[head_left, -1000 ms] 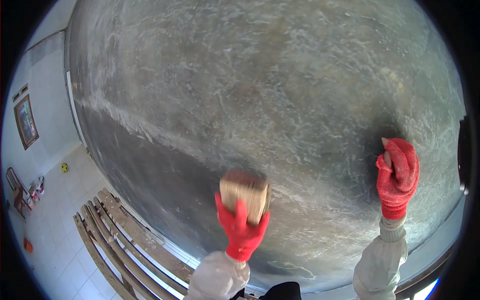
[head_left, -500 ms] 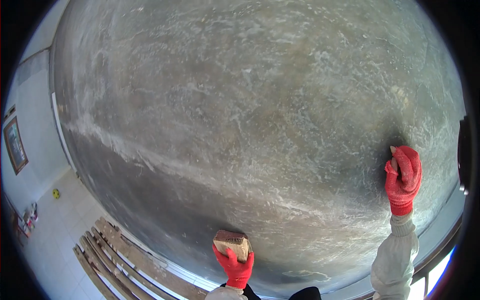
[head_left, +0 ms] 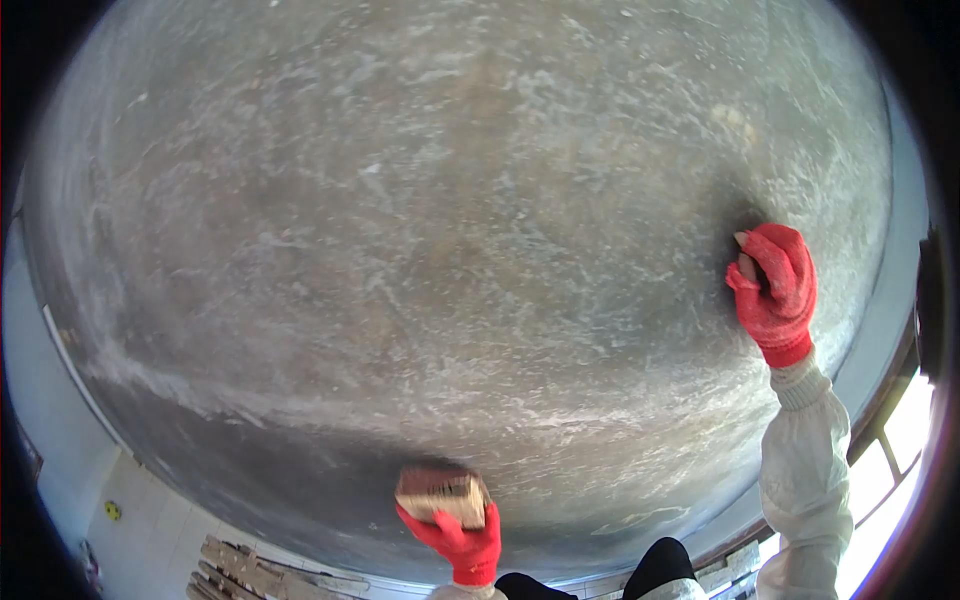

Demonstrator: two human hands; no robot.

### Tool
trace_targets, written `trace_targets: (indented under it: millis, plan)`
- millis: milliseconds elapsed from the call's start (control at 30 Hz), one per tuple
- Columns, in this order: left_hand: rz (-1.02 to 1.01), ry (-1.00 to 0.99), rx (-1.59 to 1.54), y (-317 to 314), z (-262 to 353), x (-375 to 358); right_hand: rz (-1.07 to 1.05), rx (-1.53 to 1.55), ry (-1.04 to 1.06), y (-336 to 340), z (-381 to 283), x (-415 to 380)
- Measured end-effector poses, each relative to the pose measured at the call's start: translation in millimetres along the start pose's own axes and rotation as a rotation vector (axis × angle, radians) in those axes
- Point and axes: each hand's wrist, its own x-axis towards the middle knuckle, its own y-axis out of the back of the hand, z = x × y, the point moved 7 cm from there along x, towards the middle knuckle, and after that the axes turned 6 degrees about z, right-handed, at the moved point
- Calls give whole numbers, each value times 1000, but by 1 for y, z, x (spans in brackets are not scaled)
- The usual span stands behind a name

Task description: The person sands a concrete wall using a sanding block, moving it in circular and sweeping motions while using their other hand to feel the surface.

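A large mottled grey wall surface (head_left: pixel 450 220) fills most of the head view. At the bottom centre my left hand (head_left: pixel 462 542), in a red glove, is closed round a wooden block brush (head_left: pixel 440 492), which rests against the darker lower part of the surface. Over at the right, my right hand (head_left: pixel 778 290), also red-gloved, is raised to the surface with its fingers curled and some fingertips bare. Whether anything is inside those curled fingers I cannot make out.
Wooden slats (head_left: pixel 250 572) lie at the lower left on a tiled floor (head_left: pixel 150 520), with a small yellow ball (head_left: pixel 112 511) further left. A bright window (head_left: pixel 890 470) is at the lower right. Dark knees show at the bottom.
The view has turned, so the slats and ball sit lower. My right hand appears higher and further left in view. The brush in my left hand has shifted slightly left.
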Motion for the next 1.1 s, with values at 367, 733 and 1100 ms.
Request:
trace_targets:
  millis: [367, 733, 1100]
  plan:
    - [6, -77, 128, -5, 60, 109, -22, 18, -17, -3, 1, -3]
    - [-132, -116, 55, -6, 3, -40, -61, 26, -52, -3, 4, -8]
    - [16, -108, 167, -19, 100, 156, 13, 121, -80, -2, 9, -4]
